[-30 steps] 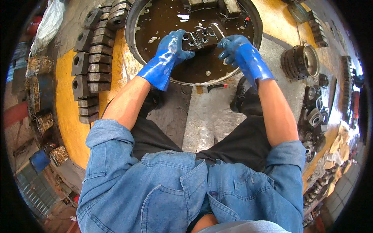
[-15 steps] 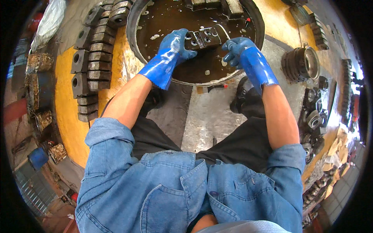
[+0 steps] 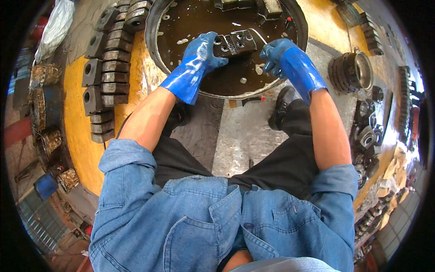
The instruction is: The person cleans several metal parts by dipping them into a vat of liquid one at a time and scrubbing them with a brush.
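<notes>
My left hand [image 3: 200, 53], in a long blue rubber glove, is closed on the left end of a dark metal block [image 3: 235, 44] with several round holes in its top. The block is just above or partly in the murky brown liquid of a wide round tub [image 3: 152, 47]; I cannot tell which. In my right hand [image 3: 280, 55], gloved the same way, the fingers are curled round a thin, pale, curved rod [image 3: 259, 36]. Its bent end reaches over the block's right side. The rod's other end is hidden in the glove.
More metal blocks [image 3: 270, 8] sit at the tub's far side. Rows of blocks with holes [image 3: 115, 77] line the left floor. A ribbed metal cylinder [image 3: 351, 72] stands right of the tub, with metal parts [image 3: 368, 136] nearer me. A dark-handled tool [image 3: 253, 99] lies by the tub's near edge.
My right hand has shifted slightly up and to the right with the rod. The left hand and the block have stayed almost in place.
</notes>
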{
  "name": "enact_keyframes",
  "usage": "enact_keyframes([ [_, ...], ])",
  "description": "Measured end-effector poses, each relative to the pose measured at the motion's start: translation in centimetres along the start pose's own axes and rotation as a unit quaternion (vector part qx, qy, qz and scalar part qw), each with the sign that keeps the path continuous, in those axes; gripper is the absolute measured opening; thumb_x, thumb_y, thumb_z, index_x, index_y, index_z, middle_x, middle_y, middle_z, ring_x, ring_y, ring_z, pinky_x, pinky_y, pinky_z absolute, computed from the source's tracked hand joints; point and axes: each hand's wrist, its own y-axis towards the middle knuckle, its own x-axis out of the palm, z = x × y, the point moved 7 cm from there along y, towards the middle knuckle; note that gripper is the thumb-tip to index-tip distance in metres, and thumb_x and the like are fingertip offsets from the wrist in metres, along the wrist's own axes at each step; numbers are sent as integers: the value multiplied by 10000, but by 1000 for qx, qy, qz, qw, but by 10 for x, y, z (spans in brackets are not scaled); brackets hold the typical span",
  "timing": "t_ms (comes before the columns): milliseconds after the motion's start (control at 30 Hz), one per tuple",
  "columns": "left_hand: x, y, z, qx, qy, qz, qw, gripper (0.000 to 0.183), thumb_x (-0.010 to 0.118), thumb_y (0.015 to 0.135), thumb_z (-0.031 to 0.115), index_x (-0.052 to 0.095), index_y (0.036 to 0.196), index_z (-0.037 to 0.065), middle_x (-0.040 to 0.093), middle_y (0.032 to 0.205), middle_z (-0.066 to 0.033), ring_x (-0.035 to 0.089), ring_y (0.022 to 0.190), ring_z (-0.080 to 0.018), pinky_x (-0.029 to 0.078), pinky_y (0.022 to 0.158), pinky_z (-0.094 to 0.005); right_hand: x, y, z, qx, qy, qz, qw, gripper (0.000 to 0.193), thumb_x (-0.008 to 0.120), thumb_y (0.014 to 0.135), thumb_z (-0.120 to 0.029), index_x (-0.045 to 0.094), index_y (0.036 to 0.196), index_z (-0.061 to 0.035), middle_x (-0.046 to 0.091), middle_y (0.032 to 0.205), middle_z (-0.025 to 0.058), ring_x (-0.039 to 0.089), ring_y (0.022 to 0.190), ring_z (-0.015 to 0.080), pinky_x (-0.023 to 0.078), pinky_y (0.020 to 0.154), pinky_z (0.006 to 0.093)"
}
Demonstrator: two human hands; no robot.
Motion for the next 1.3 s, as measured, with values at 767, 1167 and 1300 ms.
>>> enact_keyframes([
  [767, 10, 5, -5, -16, 8, -5, 1000, 968, 952, 692, 373, 523, 1489, 29, 641, 1399, -229, 612, 1301, -392, 477, 1131, -442, 24, -21, -26, -39, -97, -15, 994, 301, 544, 1105, -296, 729, 1229, -92, 785, 882, 95, 719, 698, 170, 600, 648, 329],
  [1167, 16, 4, -15, -18, 19, 2, 1000, 1014, 943, 706, 396, 473, 1531, 41, 611, 1441, -228, 585, 1337, -396, 463, 1149, -450, 35, -16, -24, -12, -118, -11, 993, 320, 559, 1096, -330, 736, 1221, -95, 778, 888, 85, 713, 705, 172, 577, 627, 319],
  [1300, 15, 5, -13, -31, 10, -15, 999, 1015, 939, 705, 402, 471, 1533, 45, 613, 1438, -227, 587, 1336, -392, 465, 1146, -449, 37, -19, -23, -11, -93, -7, 996, 320, 543, 1103, -334, 747, 1206, -109, 775, 870, 79, 698, 680, 176, 570, 627, 318],
])
